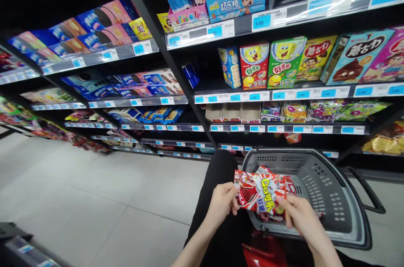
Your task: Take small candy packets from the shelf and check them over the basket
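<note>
A red and white bag of cola gummy candy (260, 191) is stretched between my two hands, its printed front facing up. My left hand (222, 199) pinches its left end, and my right hand (296, 212) grips the right end with the thumb on top. Below and behind the bag stands a grey plastic shopping basket (337, 199). More red packets (292, 185) lie inside it, partly hidden by the bag and my hand.
Shelves of boxed and bagged sweets rise ahead, with a SpongeBob box (285, 63) and gummy bags (295, 110). Cookie boxes (104, 17) fill the left bays. The basket's black handle (368, 191) sticks out right. Pale floor tiles (126, 191) extend left.
</note>
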Demonstrator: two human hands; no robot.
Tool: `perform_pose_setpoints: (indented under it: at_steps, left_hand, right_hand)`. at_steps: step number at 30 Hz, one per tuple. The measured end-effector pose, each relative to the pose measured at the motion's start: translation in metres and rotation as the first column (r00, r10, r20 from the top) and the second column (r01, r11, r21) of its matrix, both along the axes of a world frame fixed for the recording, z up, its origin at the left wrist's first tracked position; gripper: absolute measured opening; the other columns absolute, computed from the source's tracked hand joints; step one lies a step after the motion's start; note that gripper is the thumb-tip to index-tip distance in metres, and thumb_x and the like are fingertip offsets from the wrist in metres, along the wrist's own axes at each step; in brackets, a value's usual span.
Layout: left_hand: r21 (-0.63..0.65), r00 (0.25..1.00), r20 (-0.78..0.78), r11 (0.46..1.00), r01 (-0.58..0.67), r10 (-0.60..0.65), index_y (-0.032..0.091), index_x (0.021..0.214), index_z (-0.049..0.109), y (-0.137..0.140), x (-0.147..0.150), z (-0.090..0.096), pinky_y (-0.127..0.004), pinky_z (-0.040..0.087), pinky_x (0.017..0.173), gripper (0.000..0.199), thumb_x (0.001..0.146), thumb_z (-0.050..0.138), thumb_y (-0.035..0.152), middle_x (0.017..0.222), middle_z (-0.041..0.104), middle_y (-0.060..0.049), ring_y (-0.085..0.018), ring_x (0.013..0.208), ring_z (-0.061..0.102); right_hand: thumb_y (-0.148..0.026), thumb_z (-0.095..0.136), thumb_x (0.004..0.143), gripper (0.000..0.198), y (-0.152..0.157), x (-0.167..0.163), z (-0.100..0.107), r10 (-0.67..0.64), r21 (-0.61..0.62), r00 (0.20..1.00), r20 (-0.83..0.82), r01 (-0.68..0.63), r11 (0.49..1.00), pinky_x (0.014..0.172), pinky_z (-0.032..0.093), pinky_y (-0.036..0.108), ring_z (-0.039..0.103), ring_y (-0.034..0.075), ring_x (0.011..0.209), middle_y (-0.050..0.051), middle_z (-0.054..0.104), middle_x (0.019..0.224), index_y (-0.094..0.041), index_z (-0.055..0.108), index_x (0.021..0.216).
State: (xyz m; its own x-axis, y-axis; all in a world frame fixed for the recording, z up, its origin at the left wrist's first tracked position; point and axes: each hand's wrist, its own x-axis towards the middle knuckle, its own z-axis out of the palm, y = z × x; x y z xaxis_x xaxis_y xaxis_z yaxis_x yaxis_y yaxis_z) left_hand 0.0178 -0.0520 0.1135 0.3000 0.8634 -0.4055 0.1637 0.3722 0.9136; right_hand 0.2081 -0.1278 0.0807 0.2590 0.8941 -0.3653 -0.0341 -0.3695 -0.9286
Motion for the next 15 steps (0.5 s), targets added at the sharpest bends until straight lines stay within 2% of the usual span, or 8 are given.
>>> perform_pose_setpoints:
  at_steps: [3,6,8,10,13,15]
  left_hand:
    - [0.074,0.996,-0.089,0.997,-0.021,0.028,0.015,0.045,0.043,0.001,-0.002,-0.002,-0.015,0.017,0.027,0.044,0.07,0.055,0.048,0.028,0.042,0.003,-0.004,0.022,0.031]
    - [0.059,0.995,-0.093,0.998,-0.022,0.028,0.015,0.045,0.043,0.001,-0.002,-0.003,-0.015,0.016,0.028,0.044,0.07,0.056,0.048,0.027,0.04,0.004,-0.004,0.022,0.029]
    - [0.037,0.999,-0.04,0.999,-0.01,0.012,0.013,0.05,0.049,0.0,-0.001,-0.002,-0.015,0.022,0.029,0.042,0.07,0.056,0.049,0.032,0.049,0.001,-0.006,0.026,0.039]
    - [0.025,0.998,0.057,1.0,-0.006,0.004,0.01,0.062,0.057,-0.001,0.0,-0.001,-0.018,0.036,0.036,0.041,0.07,0.056,0.05,0.051,0.062,-0.007,-0.013,0.042,0.055]
    - [-0.032,0.968,0.25,0.999,-0.02,0.027,0.005,0.086,0.063,-0.001,0.0,-0.001,-0.029,0.049,0.054,0.053,0.071,0.053,0.055,0.079,0.067,-0.016,-0.023,0.071,0.063]
    - [-0.082,0.947,0.312,0.995,-0.058,0.081,0.004,0.09,0.064,0.0,0.0,-0.002,-0.031,0.049,0.058,0.054,0.069,0.055,0.054,0.08,0.067,-0.015,-0.023,0.071,0.062]
  right_hand:
    - [-0.053,0.055,0.066,0.043,0.0,0.003,-0.008,0.014,0.026,0.982,0.188,-0.019,0.999,0.033,0.019,0.02,0.031,0.008,0.028,-0.006,0.039,0.026,-0.02,0.046,0.04]
    - [-0.053,0.054,0.068,0.043,0.0,0.005,-0.009,0.066,0.047,0.982,0.178,-0.075,0.996,0.032,0.018,0.021,0.031,0.008,0.029,-0.006,0.04,0.031,-0.019,0.05,0.043]
    - [-0.053,0.054,0.069,0.042,0.0,0.007,-0.005,0.06,0.041,0.983,0.174,-0.068,0.997,0.032,0.023,0.021,0.033,0.008,0.028,-0.007,0.038,0.028,-0.019,0.052,0.044]
    - [-0.052,0.055,0.069,0.038,-0.002,0.01,0.0,0.027,0.058,0.988,0.154,-0.036,0.998,0.035,0.034,0.022,0.043,0.011,0.03,-0.005,0.047,0.031,-0.019,0.058,0.049]
    - [-0.049,0.059,0.067,0.032,-0.005,0.017,0.007,-0.01,0.174,0.996,0.086,-0.005,0.985,0.057,0.051,0.028,0.064,0.021,0.059,0.004,0.07,0.063,-0.02,0.069,0.076]
    - [-0.048,0.058,0.069,0.036,-0.007,0.02,0.011,-0.043,0.298,0.997,0.062,0.023,0.954,0.073,0.051,0.032,0.065,0.026,0.082,0.007,0.071,0.085,-0.022,0.069,0.09]
